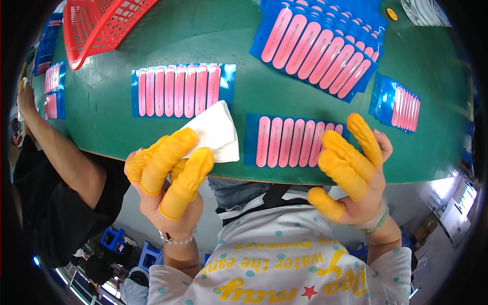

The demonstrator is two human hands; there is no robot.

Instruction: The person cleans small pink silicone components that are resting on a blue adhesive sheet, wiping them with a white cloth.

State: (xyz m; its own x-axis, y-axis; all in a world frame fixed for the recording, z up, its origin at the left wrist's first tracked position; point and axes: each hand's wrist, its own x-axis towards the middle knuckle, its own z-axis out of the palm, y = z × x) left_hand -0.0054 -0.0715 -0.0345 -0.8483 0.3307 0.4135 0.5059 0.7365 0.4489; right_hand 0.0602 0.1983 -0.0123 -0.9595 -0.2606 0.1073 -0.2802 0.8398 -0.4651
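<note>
Yellow finger cots cover most fingers of both my hands. My left hand [170,175] is closed on a folded white cloth [217,127], held just below one blue sheet [227,81] carrying a row of pink round-ended strips; a cloth corner overlaps that sheet. My right hand [353,175] has its fingers stretched out and apart. Its fingertips lie over the right end of a second blue sheet [250,142] with similar pink strips, hiding part of the row. This sheet lies near the table's front edge. Whether the fingers press on it I cannot tell.
A large overlapping pile of such sheets [315,51] lies at the far right, with a smaller stack [399,107] beside it. A red plastic basket [94,35] stands far left on the green table [198,40]. A co-worker's arm [66,152] is at the left.
</note>
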